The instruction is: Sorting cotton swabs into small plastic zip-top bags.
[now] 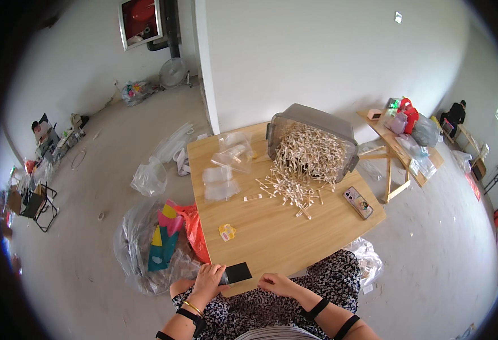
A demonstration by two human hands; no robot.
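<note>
My left hand [208,281] is closed on the end of a flat black rectangle [238,273] with a clear edge, at the table's near edge. My right hand [280,285] is a little to the right of it, fingers curled together; what they hold, if anything, is too small to tell. Farther off, a grey plastic bin [311,115] lies tipped on its side. Many small tan sticks with pale ends, like cotton swabs [311,153], fill it and spill onto the wooden table [277,241]. A yellow and white label [227,232] lies nearer my left hand.
Clear plastic bags [220,182] rest on the table's left side, and a phone [357,203] on its right. A red bag [195,232] and a large clear sack [133,246] are on the floor at left. A second table [390,144] stands at right; a person [455,115] sits beyond.
</note>
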